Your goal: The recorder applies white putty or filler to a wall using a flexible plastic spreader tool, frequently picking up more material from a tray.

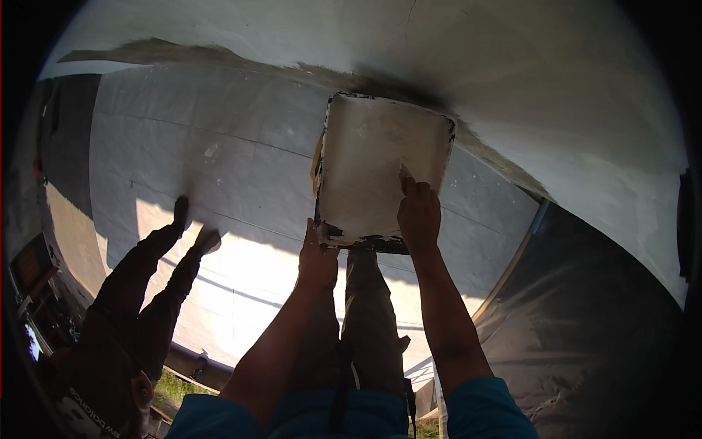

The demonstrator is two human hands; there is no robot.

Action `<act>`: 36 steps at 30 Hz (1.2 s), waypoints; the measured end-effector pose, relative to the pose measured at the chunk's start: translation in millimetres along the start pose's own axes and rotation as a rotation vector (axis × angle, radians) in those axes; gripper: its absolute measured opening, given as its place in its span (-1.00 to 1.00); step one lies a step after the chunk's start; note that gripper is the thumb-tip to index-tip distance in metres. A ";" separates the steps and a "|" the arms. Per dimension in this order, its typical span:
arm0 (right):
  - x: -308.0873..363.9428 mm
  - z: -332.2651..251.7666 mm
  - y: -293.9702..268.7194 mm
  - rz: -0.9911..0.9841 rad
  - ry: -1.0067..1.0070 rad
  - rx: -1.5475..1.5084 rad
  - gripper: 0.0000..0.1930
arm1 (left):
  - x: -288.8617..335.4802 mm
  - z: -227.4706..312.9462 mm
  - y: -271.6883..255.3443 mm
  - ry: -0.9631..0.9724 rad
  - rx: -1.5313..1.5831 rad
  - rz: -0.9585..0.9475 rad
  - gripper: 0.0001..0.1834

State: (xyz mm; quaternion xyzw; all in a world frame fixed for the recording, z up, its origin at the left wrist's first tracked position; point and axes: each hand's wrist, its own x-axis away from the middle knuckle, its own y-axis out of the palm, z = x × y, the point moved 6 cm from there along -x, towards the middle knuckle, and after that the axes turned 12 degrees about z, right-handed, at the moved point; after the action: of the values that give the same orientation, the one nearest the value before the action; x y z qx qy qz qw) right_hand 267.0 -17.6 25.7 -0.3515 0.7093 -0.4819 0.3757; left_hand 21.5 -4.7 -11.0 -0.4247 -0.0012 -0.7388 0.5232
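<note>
A rectangular tray (369, 146), dark-rimmed and coated with pale, plaster-like material, is held out in front of me. Its black edges show through in patches, mostly along the near side. My left hand (319, 260) grips the near left corner, thumb up along the side and the other fingers hidden beneath. Over the right part of the tray is my right hand (420, 212), its fingers curled and the index finger reaching forward. That fingertip looks pale and seems to touch the coated surface. Whether anything small is inside the curled fingers is hidden.
A pale wall (526, 95) with a rough grey lower edge rises just beyond the tray. Sheeting (219, 161) covers the floor, partly sunlit. Another person (139, 314) in dark clothes stands to the left. Dark sheeting (578, 314) lies to the right, beside a thin strip (504, 282).
</note>
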 end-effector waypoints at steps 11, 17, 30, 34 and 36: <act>6.5 -17.3 0.0 -0.016 0.063 -0.071 -0.67 | -1.7 -8.5 -3.7 0.028 -0.053 0.031 -0.06; 0.2 -7.3 40.3 0.028 0.044 -0.062 -0.69 | -1.5 -9.7 6.4 0.058 -0.039 0.040 -0.07; -3.9 3.8 10.7 0.016 0.130 -0.110 -0.82 | 4.2 8.2 3.6 -0.041 0.040 -0.004 -0.07; 30.5 -26.0 29.2 -0.004 -0.104 -0.212 -0.84 | -0.9 -7.7 7.2 -0.010 0.052 0.010 -0.09; 34.2 -46.9 9.4 0.001 -0.081 -0.194 -0.83 | -3.8 -14.1 -0.8 0.008 0.005 0.022 -0.10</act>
State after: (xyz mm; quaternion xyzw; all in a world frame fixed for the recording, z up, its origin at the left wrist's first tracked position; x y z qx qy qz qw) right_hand 208.7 -24.6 22.1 -0.4051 0.7370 -0.3963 0.3684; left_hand 12.4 -7.6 -22.1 -0.4201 0.0038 -0.7347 0.5326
